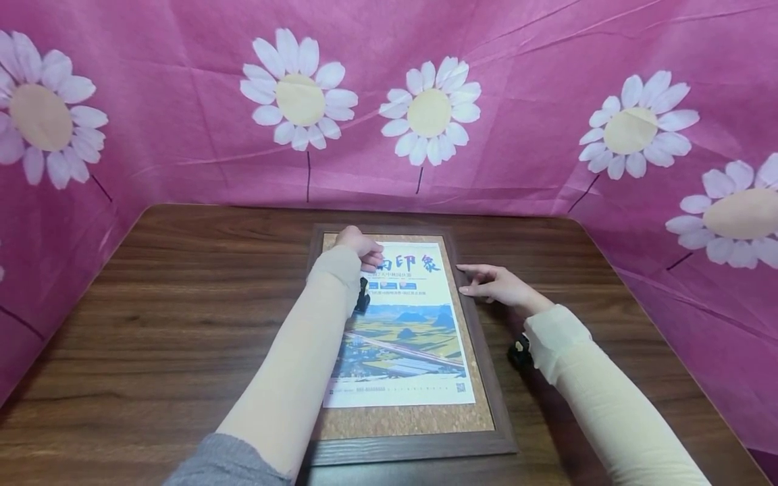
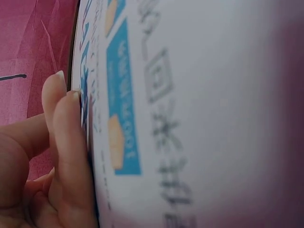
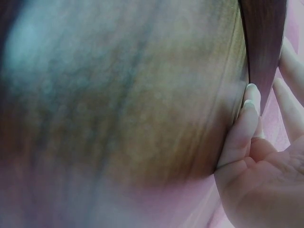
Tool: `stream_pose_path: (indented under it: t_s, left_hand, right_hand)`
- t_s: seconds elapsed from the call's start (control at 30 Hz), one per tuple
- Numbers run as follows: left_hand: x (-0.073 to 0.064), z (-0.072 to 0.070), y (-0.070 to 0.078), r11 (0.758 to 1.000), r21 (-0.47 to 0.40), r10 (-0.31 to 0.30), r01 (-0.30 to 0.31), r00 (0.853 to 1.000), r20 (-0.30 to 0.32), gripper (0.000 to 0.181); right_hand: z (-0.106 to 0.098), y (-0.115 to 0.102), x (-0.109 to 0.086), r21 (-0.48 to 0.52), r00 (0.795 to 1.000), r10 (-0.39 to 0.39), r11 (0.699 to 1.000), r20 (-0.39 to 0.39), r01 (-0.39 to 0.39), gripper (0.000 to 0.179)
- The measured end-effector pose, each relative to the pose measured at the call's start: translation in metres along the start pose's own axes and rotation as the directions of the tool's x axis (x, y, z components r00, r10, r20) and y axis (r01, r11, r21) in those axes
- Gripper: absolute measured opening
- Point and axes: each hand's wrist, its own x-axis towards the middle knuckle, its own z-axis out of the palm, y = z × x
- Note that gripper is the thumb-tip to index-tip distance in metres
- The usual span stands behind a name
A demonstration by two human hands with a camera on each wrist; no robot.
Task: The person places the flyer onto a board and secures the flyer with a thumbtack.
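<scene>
A printed poster (image 1: pixel 419 337) with a landscape picture and Chinese characters lies on a cork board (image 1: pixel 407 422) in a dark brown frame (image 1: pixel 419 449). My left hand (image 1: pixel 358 246) is over the poster's upper left corner, its fingers bent; whatever may be between the fingertips is hidden. Up close in the left wrist view, the left hand (image 2: pixel 61 152) has its fingers against the printed sheet (image 2: pixel 213 95). On the other side, my right hand (image 1: pixel 495 283) touches the frame's right edge with outstretched fingers. In the right wrist view, the right hand (image 3: pixel 266 171) rests beside that frame edge (image 3: pixel 266 47).
The framed board lies on a dark wood-grain table (image 1: pixel 182 324). A pink cloth (image 1: pixel 365 182) with large white daisies hangs around its back and sides. Small black devices sit at both wrists, the right device (image 1: pixel 519 352) close to the tabletop.
</scene>
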Motion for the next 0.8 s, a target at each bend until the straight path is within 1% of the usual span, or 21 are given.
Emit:
stream_pose_path:
  t_s: [0.17,0.27,0.33,0.4,0.5,0.57,0.67,0.73,0.8]
  left_hand:
    - [-0.001,0.002,-0.003,1.0,-0.016,0.009,-0.009,1.0,0.003,0.023]
    - [-0.007,0.001,-0.003,0.999,-0.031,0.026,-0.025,1.0,0.012,0.023]
    - [-0.013,0.0,-0.002,0.998,-0.048,0.039,-0.038,0.999,0.035,0.023]
    - [-0.021,-0.002,0.0,0.996,-0.067,0.057,-0.052,0.996,0.074,0.026]
    - [-0.031,-0.007,0.002,0.99,-0.134,0.072,-0.053,0.987,0.144,0.028]
    - [-0.034,-0.011,0.001,0.981,-0.188,0.081,-0.047,0.98,0.179,0.024]
    - [-0.035,-0.015,0.0,0.972,-0.229,0.105,-0.06,0.976,0.192,0.016]
    - [-0.038,-0.02,0.004,0.974,-0.196,0.15,-0.112,0.97,0.19,0.018]
    - [-0.044,-0.027,0.014,0.973,-0.14,0.205,-0.182,0.964,0.169,0.022]
  right_hand:
    - [0.0,0.001,-0.001,-0.003,1.0,0.003,1.0,0.0,-0.003,0.065]
    - [-0.001,0.002,-0.002,0.005,1.0,0.0,1.0,-0.001,0.0,0.065]
    - [-0.001,0.003,-0.002,0.009,1.0,0.001,1.0,-0.006,-0.001,0.065]
    - [-0.002,0.004,-0.002,0.012,1.0,0.002,1.0,-0.008,-0.002,0.066]
    - [-0.002,0.005,-0.003,0.017,1.0,0.014,1.0,-0.009,-0.014,0.066]
    - [-0.002,0.006,-0.003,0.035,0.999,0.029,0.999,-0.016,-0.028,0.066]
    - [-0.004,0.002,-0.004,0.081,0.998,0.045,0.996,-0.048,-0.041,0.063]
    - [-0.007,-0.006,-0.005,0.127,0.996,0.037,0.992,-0.083,-0.026,0.061]
    - [-0.013,-0.018,-0.007,0.155,0.991,0.012,0.988,-0.13,0.009,0.059]
